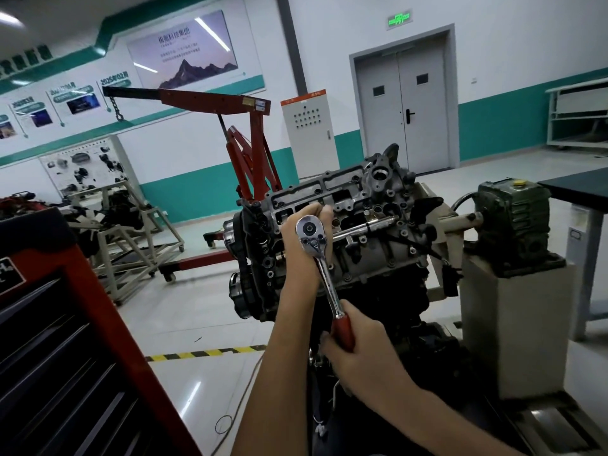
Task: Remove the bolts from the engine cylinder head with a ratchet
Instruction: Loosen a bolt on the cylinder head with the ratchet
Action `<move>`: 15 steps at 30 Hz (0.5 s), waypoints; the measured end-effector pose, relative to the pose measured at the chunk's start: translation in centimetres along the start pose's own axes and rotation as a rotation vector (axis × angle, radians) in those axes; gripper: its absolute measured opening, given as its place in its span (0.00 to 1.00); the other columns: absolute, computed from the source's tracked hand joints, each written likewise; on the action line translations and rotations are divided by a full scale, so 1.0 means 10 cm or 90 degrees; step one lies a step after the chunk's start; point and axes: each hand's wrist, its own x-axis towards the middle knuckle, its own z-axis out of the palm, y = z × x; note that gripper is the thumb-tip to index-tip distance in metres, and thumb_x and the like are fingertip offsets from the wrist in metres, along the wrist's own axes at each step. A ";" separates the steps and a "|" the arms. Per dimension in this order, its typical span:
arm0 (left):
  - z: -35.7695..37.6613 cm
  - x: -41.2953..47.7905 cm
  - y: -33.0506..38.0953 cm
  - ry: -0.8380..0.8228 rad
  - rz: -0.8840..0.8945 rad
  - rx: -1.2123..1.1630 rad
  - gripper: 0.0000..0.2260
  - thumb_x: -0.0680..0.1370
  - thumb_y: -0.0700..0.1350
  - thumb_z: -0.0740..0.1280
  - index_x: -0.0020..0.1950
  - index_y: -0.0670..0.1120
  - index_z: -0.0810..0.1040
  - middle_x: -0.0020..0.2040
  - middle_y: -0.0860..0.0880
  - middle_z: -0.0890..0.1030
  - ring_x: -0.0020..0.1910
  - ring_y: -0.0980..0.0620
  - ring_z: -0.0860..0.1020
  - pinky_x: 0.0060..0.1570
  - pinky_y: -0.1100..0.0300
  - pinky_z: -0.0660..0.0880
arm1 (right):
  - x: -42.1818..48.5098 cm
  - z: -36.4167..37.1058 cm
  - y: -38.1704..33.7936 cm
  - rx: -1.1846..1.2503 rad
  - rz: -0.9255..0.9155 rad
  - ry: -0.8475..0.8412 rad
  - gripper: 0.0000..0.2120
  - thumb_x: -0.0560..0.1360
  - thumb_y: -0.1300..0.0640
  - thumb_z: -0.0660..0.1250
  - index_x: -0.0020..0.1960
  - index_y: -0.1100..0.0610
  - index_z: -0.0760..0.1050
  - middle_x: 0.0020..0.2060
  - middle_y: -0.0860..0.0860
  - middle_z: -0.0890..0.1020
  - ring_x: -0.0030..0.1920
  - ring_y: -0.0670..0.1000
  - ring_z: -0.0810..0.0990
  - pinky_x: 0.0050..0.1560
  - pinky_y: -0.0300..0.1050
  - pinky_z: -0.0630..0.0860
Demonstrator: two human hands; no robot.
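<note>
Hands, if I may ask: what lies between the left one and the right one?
In the head view, only the ratchet, its bare chrome shank, runs from the left hand to the right hand.

red engine hoist [210, 98] behind, on castors; chain [115, 108] hangs from boom tip. red tool cabinet [49, 340] near left, dark drawers. grey control cabinet [307, 133] against wall, beside grey double door [403, 113]; green exit sign [399, 18] above door. mountain poster [187, 51] on wall. parts display board [85, 166] far left, wheeled frame stand [138, 238] before it. green gearbox [513, 225], yellow cap [520, 183], on pedestal [513, 334]. yellow-black floor tape [204, 353]. dark table [579, 189] at right edge.
</note>
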 end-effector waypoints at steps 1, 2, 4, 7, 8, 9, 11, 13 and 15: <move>-0.03 0.01 -0.02 -0.018 0.005 0.007 0.18 0.79 0.36 0.65 0.29 0.44 0.67 0.25 0.54 0.64 0.23 0.60 0.63 0.28 0.69 0.61 | 0.04 -0.11 -0.01 -0.045 -0.014 -0.015 0.09 0.71 0.64 0.65 0.36 0.57 0.65 0.25 0.53 0.68 0.22 0.47 0.66 0.24 0.40 0.65; -0.08 0.02 -0.03 -0.042 0.010 0.011 0.20 0.78 0.35 0.65 0.28 0.45 0.66 0.25 0.54 0.64 0.23 0.60 0.64 0.29 0.68 0.61 | 0.09 -0.27 -0.03 -0.099 -0.033 -0.043 0.10 0.70 0.64 0.65 0.35 0.55 0.65 0.24 0.50 0.69 0.22 0.45 0.66 0.24 0.37 0.65; -0.16 0.03 -0.04 -0.095 0.015 -0.005 0.20 0.78 0.34 0.66 0.28 0.47 0.67 0.24 0.56 0.66 0.23 0.61 0.66 0.30 0.70 0.63 | 0.26 -0.71 -0.11 -0.230 -0.052 -0.126 0.11 0.69 0.64 0.66 0.33 0.53 0.67 0.24 0.47 0.71 0.22 0.44 0.68 0.25 0.35 0.66; -0.17 0.06 -0.03 -0.191 0.004 0.027 0.19 0.77 0.35 0.67 0.28 0.41 0.66 0.25 0.53 0.67 0.26 0.60 0.64 0.31 0.66 0.62 | 0.64 -1.28 -0.29 -0.481 -0.072 -0.189 0.08 0.71 0.61 0.66 0.36 0.52 0.71 0.27 0.47 0.75 0.25 0.42 0.73 0.27 0.33 0.69; -0.14 0.05 -0.02 -0.194 0.004 0.036 0.19 0.77 0.36 0.67 0.28 0.41 0.66 0.25 0.54 0.67 0.26 0.60 0.64 0.31 0.63 0.62 | 0.73 -1.39 -0.33 -0.561 -0.100 -0.163 0.06 0.71 0.60 0.66 0.36 0.52 0.71 0.27 0.47 0.75 0.26 0.43 0.74 0.28 0.33 0.69; -0.12 0.04 -0.02 -0.179 0.007 0.035 0.20 0.77 0.36 0.67 0.27 0.41 0.66 0.24 0.54 0.66 0.26 0.58 0.64 0.32 0.60 0.62 | 0.78 -1.44 -0.33 -0.601 -0.124 -0.133 0.06 0.70 0.59 0.66 0.37 0.53 0.72 0.27 0.46 0.74 0.27 0.43 0.74 0.29 0.33 0.69; -0.06 0.00 -0.03 -0.117 0.012 0.015 0.19 0.78 0.36 0.66 0.28 0.36 0.67 0.26 0.47 0.66 0.29 0.53 0.65 0.34 0.57 0.63 | 0.70 -1.37 -0.24 -0.557 -0.108 -0.119 0.05 0.71 0.60 0.67 0.38 0.53 0.72 0.27 0.46 0.74 0.26 0.42 0.74 0.31 0.33 0.72; -0.01 -0.03 -0.03 -0.065 0.009 -0.011 0.18 0.78 0.34 0.65 0.28 0.35 0.68 0.26 0.46 0.65 0.28 0.51 0.64 0.33 0.58 0.62 | 0.46 -1.10 -0.09 -0.410 -0.067 -0.092 0.06 0.70 0.62 0.67 0.37 0.54 0.72 0.26 0.46 0.73 0.25 0.43 0.71 0.27 0.31 0.68; 0.04 -0.05 -0.02 -0.038 0.003 -0.022 0.19 0.78 0.32 0.64 0.27 0.38 0.66 0.25 0.50 0.62 0.26 0.57 0.61 0.30 0.60 0.60 | 0.18 -0.73 0.02 -0.238 -0.037 -0.024 0.08 0.69 0.64 0.68 0.35 0.57 0.69 0.23 0.47 0.70 0.23 0.43 0.67 0.24 0.33 0.63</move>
